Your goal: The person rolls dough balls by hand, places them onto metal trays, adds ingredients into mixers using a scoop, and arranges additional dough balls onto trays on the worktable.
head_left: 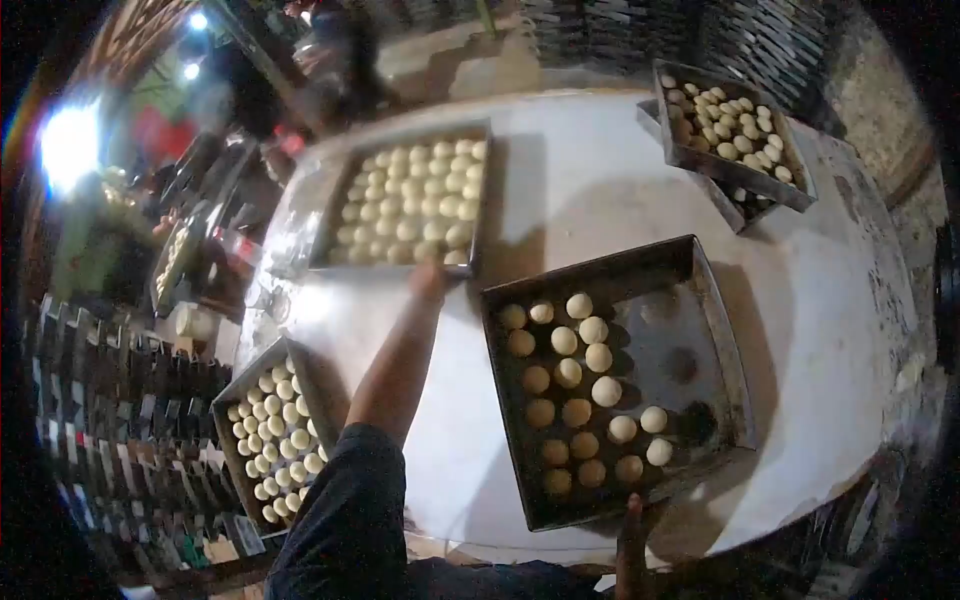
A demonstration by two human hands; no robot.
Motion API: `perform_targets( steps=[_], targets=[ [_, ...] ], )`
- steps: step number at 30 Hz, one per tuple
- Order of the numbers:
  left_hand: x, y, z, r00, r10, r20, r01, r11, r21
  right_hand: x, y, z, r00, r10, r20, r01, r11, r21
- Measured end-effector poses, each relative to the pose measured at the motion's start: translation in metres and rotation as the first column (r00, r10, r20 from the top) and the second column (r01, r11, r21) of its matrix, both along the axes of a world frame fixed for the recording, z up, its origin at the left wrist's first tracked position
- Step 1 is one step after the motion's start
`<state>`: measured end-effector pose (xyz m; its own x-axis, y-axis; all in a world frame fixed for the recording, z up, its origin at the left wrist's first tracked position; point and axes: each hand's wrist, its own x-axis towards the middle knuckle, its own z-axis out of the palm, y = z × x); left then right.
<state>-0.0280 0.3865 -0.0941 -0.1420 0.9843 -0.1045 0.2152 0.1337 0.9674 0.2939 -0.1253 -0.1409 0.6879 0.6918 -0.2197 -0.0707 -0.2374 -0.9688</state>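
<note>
My left hand [428, 280] grips the near rim of a dark metal baking tray [478, 200] packed with rows of pale dough balls [410, 190]. This tray is slightly blurred, and its fingers are partly hidden at the rim. Closer to me lies a larger-looking tray [735, 370], its left and near parts holding scattered dough balls [567, 373]; its bare dark bottom shows at the right. At its near edge, my right hand [632, 530] has a thumb or finger up against the rim, closed on it, with the rest below and mostly out of sight.
A full tray of dough balls [275, 430] sits tilted at the table's left edge. Two stacked trays [735, 140] stand at the far right of the white table [590, 190]. Stacked dark tins [130, 400] line the left. People and bright lamps appear behind, blurred.
</note>
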Motion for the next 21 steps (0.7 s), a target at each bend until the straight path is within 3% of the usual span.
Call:
perform_targets(
  steps=[1, 2, 3, 5, 7, 8, 9, 10, 11, 12, 13, 15, 17, 18, 19, 21],
  targets=[
    [0.011, -0.013, 0.026, 0.905, 0.076, 0.419, 0.004, 0.983, -0.185, 0.003, -0.002, -0.005, 1.000, -0.011, 0.026, 0.013, 0.998, -0.066],
    [-0.004, -0.005, 0.009, 0.882, -0.018, 0.472, 0.115, 0.977, -0.177, 0.006, -0.008, -0.016, 0.998, -0.019, 0.062, 0.028, 0.990, -0.139],
    [-0.012, -0.003, 0.004, 0.885, 0.002, 0.466, 0.095, 0.978, -0.184, 0.011, -0.012, -0.030, 0.994, -0.025, 0.107, 0.047, 0.976, -0.212],
    [-0.033, -0.010, -0.001, 0.914, -0.123, 0.387, 0.226, 0.946, -0.233, 0.024, -0.026, -0.052, 0.979, -0.009, 0.203, 0.078, 0.939, -0.335],
    [-0.022, -0.026, -0.002, 0.801, 0.022, 0.598, 0.084, 0.985, -0.148, 0.038, -0.027, -0.063, 0.966, 0.019, 0.257, 0.094, 0.903, -0.419],
    [-0.019, -0.057, 0.037, 0.942, -0.040, 0.334, 0.117, 0.970, -0.213, 0.046, -0.022, -0.057, 0.965, 0.061, 0.255, 0.053, 0.907, -0.418],
    [-0.017, -0.088, 0.079, 0.993, -0.111, 0.044, 0.119, 0.948, -0.293, 0.054, -0.004, -0.035, 0.989, -0.073, 0.126, 0.121, 0.893, -0.434],
    [-0.030, -0.096, 0.054, 0.979, -0.011, -0.203, -0.024, 0.986, -0.167, 0.062, 0.013, -0.009, 0.979, -0.204, 0.000, 0.180, 0.866, -0.466],
    [-0.051, -0.107, 0.029, 0.895, 0.111, -0.433, -0.135, 0.991, -0.024, 0.069, 0.026, 0.015, 0.987, -0.161, -0.026, 0.145, 0.940, -0.308],
    [-0.053, -0.151, 0.071, 0.841, 0.010, -0.541, -0.079, 0.991, -0.104, 0.078, 0.031, 0.035, 0.991, -0.122, -0.052, 0.113, 0.983, -0.147],
    [-0.059, -0.193, 0.108, 0.872, -0.083, -0.482, 0.002, 0.986, -0.166, 0.107, 0.034, 0.031, 0.986, -0.143, 0.080, 0.149, 0.985, -0.082],
    [-0.098, -0.263, 0.146, 0.806, -0.136, -0.576, 0.092, 0.990, -0.104, 0.123, 0.041, 0.060, 0.933, -0.223, 0.282, 0.209, 0.975, 0.080],
    [-0.182, -0.314, 0.134, 0.613, 0.002, -0.790, 0.212, 0.963, 0.167, 0.098, 0.064, 0.129, 0.901, -0.256, 0.350, 0.217, 0.965, 0.146],
    [-0.210, -0.345, 0.155, 0.699, 0.076, -0.711, -0.069, 0.997, 0.040, 0.079, 0.074, 0.162, 0.878, -0.193, 0.438, 0.114, 0.973, 0.200],
    [-0.208, -0.359, 0.225, 0.564, 0.091, -0.820, -0.416, 0.890, -0.187, 0.059, 0.086, 0.180, 0.844, -0.139, 0.519, 0.003, 0.967, 0.253],
    [-0.385, -0.417, 0.140, 0.405, 0.388, -0.828, -0.281, 0.915, 0.291, 0.023, 0.099, 0.184, 0.849, 0.013, 0.529, -0.160, 0.959, 0.233]
  ],
)
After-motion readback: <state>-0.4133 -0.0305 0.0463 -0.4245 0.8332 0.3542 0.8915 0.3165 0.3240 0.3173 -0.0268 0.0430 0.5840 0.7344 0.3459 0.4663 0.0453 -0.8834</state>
